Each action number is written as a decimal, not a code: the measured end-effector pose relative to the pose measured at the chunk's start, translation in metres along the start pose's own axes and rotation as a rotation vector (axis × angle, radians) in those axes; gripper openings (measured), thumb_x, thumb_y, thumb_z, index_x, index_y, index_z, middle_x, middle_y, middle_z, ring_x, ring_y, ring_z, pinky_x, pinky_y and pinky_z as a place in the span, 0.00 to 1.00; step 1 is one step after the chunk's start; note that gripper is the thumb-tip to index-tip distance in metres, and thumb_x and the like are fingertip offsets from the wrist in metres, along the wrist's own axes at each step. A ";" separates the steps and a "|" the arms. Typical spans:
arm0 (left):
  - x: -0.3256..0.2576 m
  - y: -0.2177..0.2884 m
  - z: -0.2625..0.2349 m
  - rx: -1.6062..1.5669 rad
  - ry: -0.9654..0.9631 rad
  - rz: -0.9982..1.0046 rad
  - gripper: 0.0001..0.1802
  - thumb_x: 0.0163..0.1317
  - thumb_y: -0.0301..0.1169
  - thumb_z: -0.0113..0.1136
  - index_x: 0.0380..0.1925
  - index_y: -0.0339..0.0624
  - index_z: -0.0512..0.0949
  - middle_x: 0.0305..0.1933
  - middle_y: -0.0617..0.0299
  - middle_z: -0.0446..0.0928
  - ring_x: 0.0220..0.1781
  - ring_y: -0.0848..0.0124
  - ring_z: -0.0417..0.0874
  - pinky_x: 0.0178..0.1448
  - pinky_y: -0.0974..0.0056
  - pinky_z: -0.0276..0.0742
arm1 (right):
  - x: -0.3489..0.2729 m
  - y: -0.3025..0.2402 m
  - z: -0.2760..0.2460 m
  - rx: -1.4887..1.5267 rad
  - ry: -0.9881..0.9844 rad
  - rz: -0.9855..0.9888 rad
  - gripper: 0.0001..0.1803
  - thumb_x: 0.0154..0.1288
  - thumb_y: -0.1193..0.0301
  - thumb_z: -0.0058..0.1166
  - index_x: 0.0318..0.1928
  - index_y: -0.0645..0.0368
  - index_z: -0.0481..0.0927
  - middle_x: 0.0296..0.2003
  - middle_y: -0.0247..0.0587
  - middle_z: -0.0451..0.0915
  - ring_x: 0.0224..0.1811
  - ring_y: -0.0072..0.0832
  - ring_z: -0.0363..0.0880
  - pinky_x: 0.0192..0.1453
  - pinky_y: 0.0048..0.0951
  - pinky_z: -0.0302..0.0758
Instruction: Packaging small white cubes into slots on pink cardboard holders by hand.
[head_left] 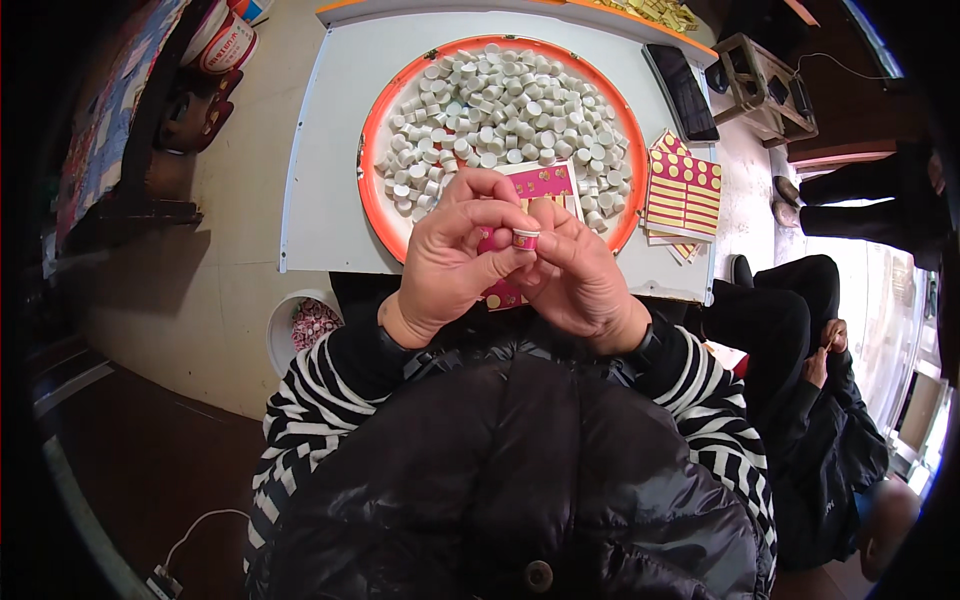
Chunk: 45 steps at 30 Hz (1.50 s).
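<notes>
My left hand and my right hand meet in front of my chest. Between their fingertips they pinch one small white cap with a red and gold band around it. Beyond the hands lies a round orange tray heaped with several plain white caps. A pink sticker sheet with gold labels lies on the near side of the tray, partly hidden behind my fingers.
The tray rests on a white table. A stack of red and gold sticker sheets and a dark flat device lie at its right edge. A white bucket stands below the table at left. A person in black sits at right.
</notes>
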<state>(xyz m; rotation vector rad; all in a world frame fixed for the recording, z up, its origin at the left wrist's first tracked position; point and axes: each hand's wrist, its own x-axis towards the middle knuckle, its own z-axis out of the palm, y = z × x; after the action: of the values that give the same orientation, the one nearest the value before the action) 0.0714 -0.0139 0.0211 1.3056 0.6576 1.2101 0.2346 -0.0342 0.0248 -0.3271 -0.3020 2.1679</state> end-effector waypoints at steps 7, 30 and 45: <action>0.002 0.003 -0.006 -0.268 0.048 -0.222 0.13 0.59 0.20 0.64 0.44 0.38 0.78 0.45 0.65 0.74 0.47 0.77 0.75 0.53 0.69 0.73 | 0.002 -0.002 -0.004 -1.136 0.179 -0.570 0.12 0.61 0.83 0.60 0.36 0.59 0.69 0.44 0.41 0.76 0.42 0.21 0.75 0.47 0.22 0.73; -0.016 0.001 -0.064 1.210 -0.236 0.125 0.08 0.54 0.26 0.64 0.34 0.36 0.79 0.35 0.55 0.77 0.40 0.55 0.77 0.45 0.56 0.74 | 0.011 -0.032 -0.012 -2.310 0.191 -0.442 0.23 0.48 0.73 0.68 0.47 0.58 0.77 0.46 0.44 0.76 0.51 0.45 0.74 0.54 0.39 0.73; -0.001 0.009 -0.020 0.301 -0.071 -0.315 0.07 0.64 0.27 0.62 0.33 0.32 0.78 0.27 0.64 0.79 0.28 0.82 0.75 0.33 0.73 0.71 | -0.025 -0.039 -0.001 -1.084 0.316 -0.178 0.06 0.69 0.72 0.56 0.40 0.60 0.74 0.37 0.28 0.75 0.41 0.14 0.73 0.47 0.18 0.70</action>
<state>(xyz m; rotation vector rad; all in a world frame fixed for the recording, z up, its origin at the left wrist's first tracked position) 0.0500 -0.0086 0.0255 1.4215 0.9811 0.8262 0.2787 -0.0323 0.0403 -1.1678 -1.2547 1.5595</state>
